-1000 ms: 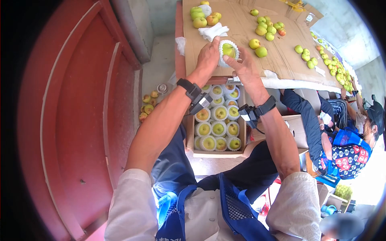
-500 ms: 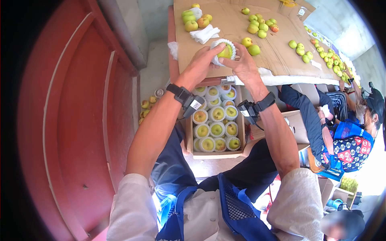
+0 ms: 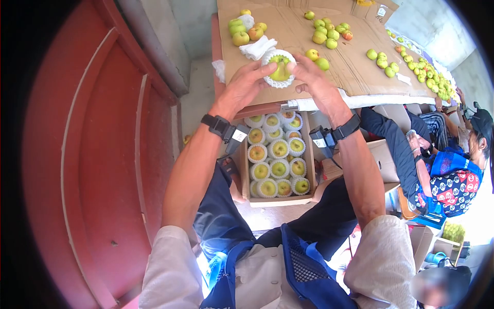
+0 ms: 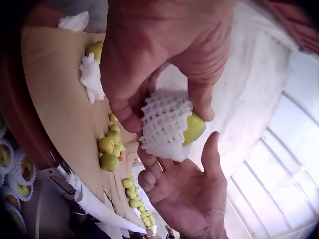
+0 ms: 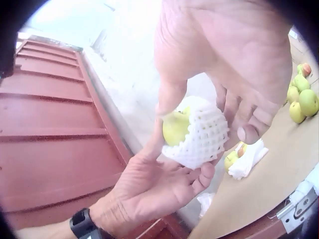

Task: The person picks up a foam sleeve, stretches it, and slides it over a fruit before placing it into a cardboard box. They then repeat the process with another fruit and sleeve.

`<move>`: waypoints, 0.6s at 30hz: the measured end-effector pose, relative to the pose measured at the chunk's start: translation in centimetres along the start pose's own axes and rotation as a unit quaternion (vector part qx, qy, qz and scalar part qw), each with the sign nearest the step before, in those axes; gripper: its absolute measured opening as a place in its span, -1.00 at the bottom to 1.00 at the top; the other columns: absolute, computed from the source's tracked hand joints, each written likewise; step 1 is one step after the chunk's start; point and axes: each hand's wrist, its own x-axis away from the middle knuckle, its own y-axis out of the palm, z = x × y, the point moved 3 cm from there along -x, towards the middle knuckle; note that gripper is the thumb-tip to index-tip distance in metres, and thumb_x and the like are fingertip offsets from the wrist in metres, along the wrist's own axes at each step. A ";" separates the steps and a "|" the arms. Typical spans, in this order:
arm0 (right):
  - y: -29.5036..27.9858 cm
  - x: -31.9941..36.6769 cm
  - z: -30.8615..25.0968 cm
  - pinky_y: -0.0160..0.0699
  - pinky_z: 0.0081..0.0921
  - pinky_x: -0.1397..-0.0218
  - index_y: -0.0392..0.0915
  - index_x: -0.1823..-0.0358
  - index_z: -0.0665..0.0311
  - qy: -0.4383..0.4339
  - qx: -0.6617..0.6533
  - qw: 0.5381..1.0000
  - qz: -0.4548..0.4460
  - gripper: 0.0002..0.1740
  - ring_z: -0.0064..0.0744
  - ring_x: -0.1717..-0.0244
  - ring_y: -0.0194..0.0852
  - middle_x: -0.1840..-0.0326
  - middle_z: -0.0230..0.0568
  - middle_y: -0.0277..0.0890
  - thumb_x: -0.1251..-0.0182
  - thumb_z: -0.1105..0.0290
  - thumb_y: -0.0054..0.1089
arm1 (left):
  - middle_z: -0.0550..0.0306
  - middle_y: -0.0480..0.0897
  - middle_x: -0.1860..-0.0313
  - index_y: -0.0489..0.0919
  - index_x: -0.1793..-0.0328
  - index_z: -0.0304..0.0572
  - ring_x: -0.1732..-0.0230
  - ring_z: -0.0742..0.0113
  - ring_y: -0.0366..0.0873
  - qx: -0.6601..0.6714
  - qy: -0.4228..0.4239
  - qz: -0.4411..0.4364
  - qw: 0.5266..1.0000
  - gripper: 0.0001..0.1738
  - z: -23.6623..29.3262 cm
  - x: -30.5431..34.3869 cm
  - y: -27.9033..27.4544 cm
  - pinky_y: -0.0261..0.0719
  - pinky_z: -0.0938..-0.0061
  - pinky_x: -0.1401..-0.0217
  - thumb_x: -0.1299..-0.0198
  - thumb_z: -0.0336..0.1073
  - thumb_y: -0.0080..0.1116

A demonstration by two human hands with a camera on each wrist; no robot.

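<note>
A yellow-green apple (image 3: 279, 71) in a white foam net (image 3: 278, 84) is held above the table's near edge, its bare top facing up between the hands. My left hand (image 3: 246, 86) grips it, thumb on the apple and fingers round the net's side. From the other side my right hand (image 3: 318, 85) cups it; in the left wrist view fingers of this hand (image 4: 192, 199) meet the net from below, thumb stretched out beside the apple. Below the table edge, a cardboard box (image 3: 280, 204) contains several netted apples (image 3: 279, 148). Folded white foam nets (image 3: 257, 48) lie just beyond my left hand.
Cardboard (image 3: 355, 72) covers the table, with loose apples in groups (image 3: 332, 33) and a larger spread (image 3: 429, 77) at the far right. A metal latch (image 3: 289, 107) sits on the near edge. A red door (image 3: 103, 154) stands left; another person (image 3: 453, 180) sits at right.
Both hands have shifted slightly left and nearer with the netted apple. The apple has been turned, its bare top now facing up between both thumbs.
</note>
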 end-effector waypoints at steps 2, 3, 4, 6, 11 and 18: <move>-0.7 -0.2 0.1 0.41 -0.53 0.02 0.44 -0.43 0.29 0.028 -0.057 0.998 0.021 -0.28 -0.42 -0.21 0.48 -0.32 -0.24 0.52 -0.43 -0.02 0.35 | 0.06 0.52 -0.40 0.40 -0.50 -0.35 -0.41 0.27 0.47 -0.016 -0.003 0.000 1.000 -0.33 0.4 0.4 0.4 0.41 0.28 -0.51 -0.41 -0.12 0.31; -0.9 -0.3 0.2 0.38 -0.53 0.06 0.52 -0.34 0.23 0.047 -0.082 0.995 0.012 -0.37 -0.50 -0.14 0.47 -0.24 -0.32 0.56 -0.46 -0.06 0.30 | 0.08 0.53 -0.38 0.41 -0.50 -0.34 -0.40 0.28 0.46 -0.031 -0.004 0.001 0.999 -0.31 0.5 0.6 0.6 0.40 0.29 -0.50 -0.38 -0.10 0.34; -1.2 -0.4 0.4 0.35 -0.54 0.11 0.61 -0.24 0.18 0.065 -0.106 0.992 0.003 -0.44 -0.57 -0.07 0.47 -0.16 -0.41 0.61 -0.49 -0.11 0.25 | 0.08 0.53 -0.38 0.41 -0.50 -0.34 -0.40 0.28 0.46 -0.031 -0.006 0.001 0.999 -0.31 0.5 0.7 0.5 0.40 0.29 -0.50 -0.38 -0.10 0.34; -1.5 -0.8 1.4 0.31 -0.58 0.15 0.64 -0.16 0.14 0.068 -0.126 0.990 0.009 -0.52 -0.65 0.00 0.46 -0.05 -0.48 0.62 -0.49 -0.07 0.28 | 0.01 0.52 -0.40 0.38 -0.50 -0.43 -0.42 0.26 0.46 -0.028 -0.018 -0.016 0.999 -0.34 0.4 0.7 0.5 0.36 0.27 -0.56 -0.40 -0.21 0.32; -1.7 -1.4 2.3 0.25 -0.69 0.26 0.65 0.01 0.08 0.044 -0.178 0.983 -0.001 -0.73 -0.76 0.20 0.44 0.17 -0.62 0.62 -0.50 0.08 0.33 | 0.02 0.54 -0.38 0.40 -0.48 -0.43 -0.41 0.26 0.47 -0.065 -0.033 -0.025 0.997 -0.32 0.6 1.0 0.7 0.35 0.31 -0.55 -0.36 -0.21 0.36; -1.4 -1.4 2.6 0.25 -0.73 0.39 0.62 0.09 0.18 0.016 -0.201 0.979 0.022 -0.76 -0.79 0.35 0.39 0.25 -0.56 0.59 -0.54 0.16 0.29 | 0.03 0.56 -0.35 0.41 -0.48 -0.44 -0.41 0.28 0.45 -0.115 -0.012 -0.052 0.992 -0.30 0.5 1.2 0.7 0.33 0.32 -0.55 -0.34 -0.18 0.38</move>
